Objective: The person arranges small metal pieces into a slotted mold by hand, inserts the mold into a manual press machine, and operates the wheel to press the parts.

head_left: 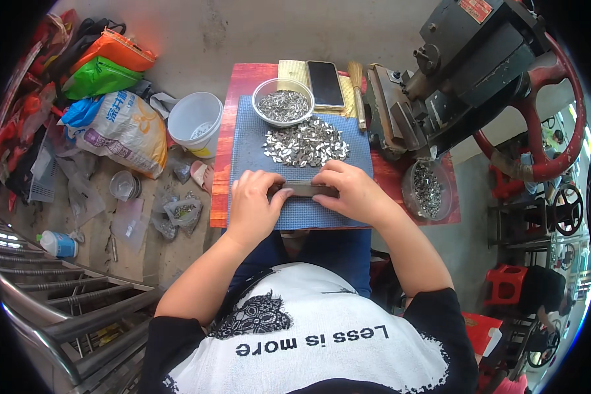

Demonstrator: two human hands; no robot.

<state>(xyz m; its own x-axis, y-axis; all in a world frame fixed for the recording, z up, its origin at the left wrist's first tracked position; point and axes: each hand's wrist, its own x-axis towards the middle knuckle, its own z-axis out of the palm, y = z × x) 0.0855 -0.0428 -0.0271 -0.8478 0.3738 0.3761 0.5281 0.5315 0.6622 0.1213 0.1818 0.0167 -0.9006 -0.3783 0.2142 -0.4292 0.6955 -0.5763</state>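
My left hand (256, 202) and my right hand (349, 190) grip a narrow dark metal bar (303, 190) from its two ends. The bar lies crosswise at the near part of a blue ribbed mat (244, 148). Just beyond it, a loose heap of small silvery metal pieces (305, 143) is spread on the mat. Behind the heap stands a clear round bowl (256, 98) filled with more small metal parts (282, 106). The fingers of both hands are bent around the bar's ends and hide them.
A phone (324, 84) and a straw brush (357, 92) lie at the table's back. On the right are a tub of metal parts (427, 190) and a dark press (469, 72) with a red handwheel (574, 111). A white bucket (194, 121) and sacks (121, 131) stand on the left.
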